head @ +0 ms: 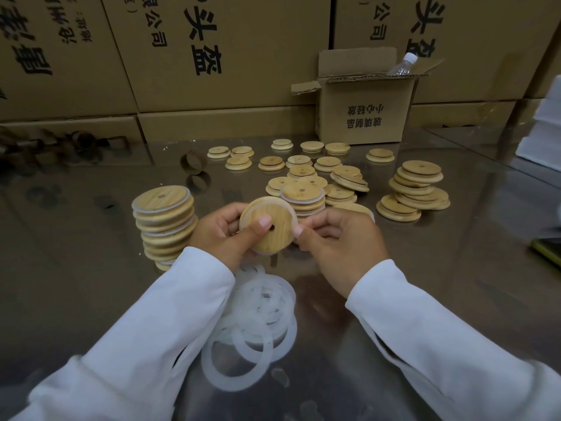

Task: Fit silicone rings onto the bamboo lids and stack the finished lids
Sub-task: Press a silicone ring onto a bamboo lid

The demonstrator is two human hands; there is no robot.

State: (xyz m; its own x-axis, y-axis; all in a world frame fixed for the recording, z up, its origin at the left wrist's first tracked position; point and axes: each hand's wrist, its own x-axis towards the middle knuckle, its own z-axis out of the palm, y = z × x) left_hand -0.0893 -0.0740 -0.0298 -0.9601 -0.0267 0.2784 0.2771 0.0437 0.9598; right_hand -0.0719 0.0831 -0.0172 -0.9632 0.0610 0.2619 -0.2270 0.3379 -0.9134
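Bamboo lid, left hand gripping it, right hand pinching silicone ring at rim; poss. fault: uneven stretch, ring pops off

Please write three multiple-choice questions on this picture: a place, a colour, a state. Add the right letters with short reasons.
1. Where does the pile of loose rings lie?
A. on a shelf
B. on the table between the sleeves
C. on the floor
2. What colour is the bottle cap?
A. red
B. white
C. green
3. How is the held lid kept?
A. by both hands
B. by one hand
C. lying free
Answers: 1 B, the rings lie between the sleeves; 2 B, the cap shows white; 3 A, the left hand and right hand both grip it.
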